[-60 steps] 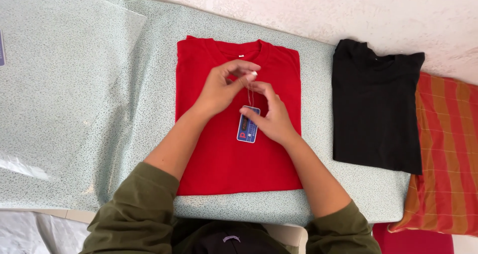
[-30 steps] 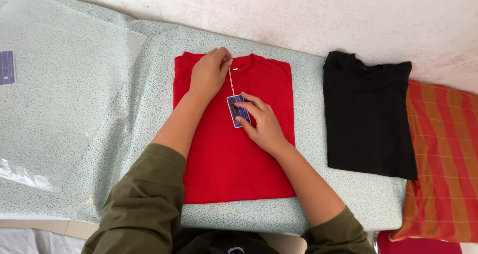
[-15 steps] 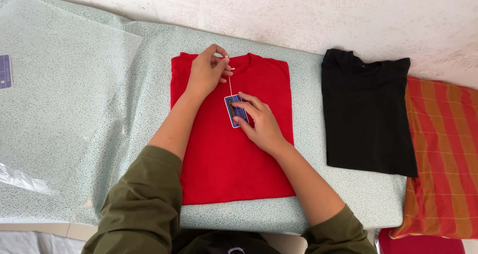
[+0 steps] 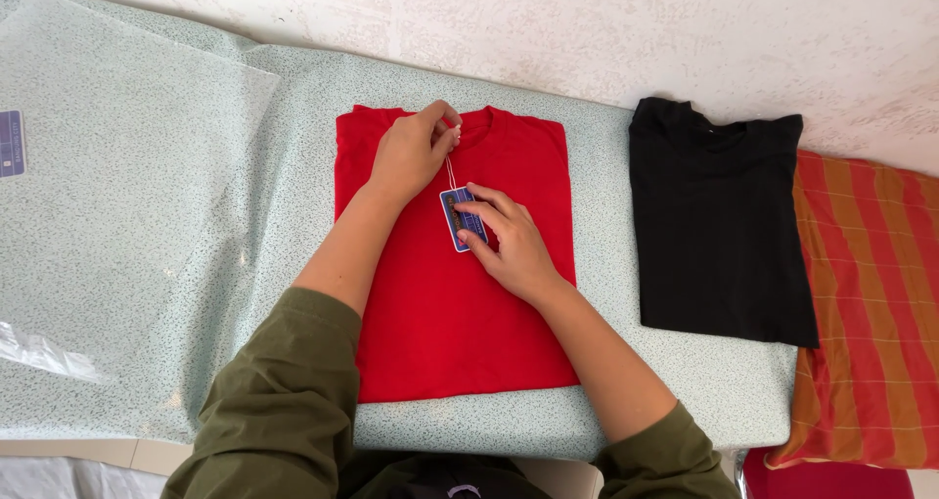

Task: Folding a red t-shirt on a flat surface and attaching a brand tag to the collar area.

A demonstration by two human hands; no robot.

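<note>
Olive-green sleeves frame the near edge of the speckled pale-green table [image 4: 685, 391], both forearms reaching out over a folded red T-shirt [image 4: 440, 323] that lies flat and square in the middle, neck end away from the person. The right hand [image 4: 509, 240] rests open on the shirt, its fingertips pressing a small blue hang tag [image 4: 455, 220] flat against the cloth, apparently to keep it from twisting; it pins the tag rather than grasps it. Just beyond, the left hand [image 4: 411, 152] is pinched shut at the collar, thumb and fingers closed on the top of the thin white string [image 4: 450, 174] that runs down to the tag, so the string stays taut between the two hands. To the right, apart from the red one, a folded black T-shirt [image 4: 719, 225] lies beside an orange-and-red striped cloth [image 4: 871, 313]. Left of the work a clear plastic sheet [image 4: 117, 166] lies spread over the table, and a rough whitish wall [image 4: 587, 29] closes the far side.
</note>
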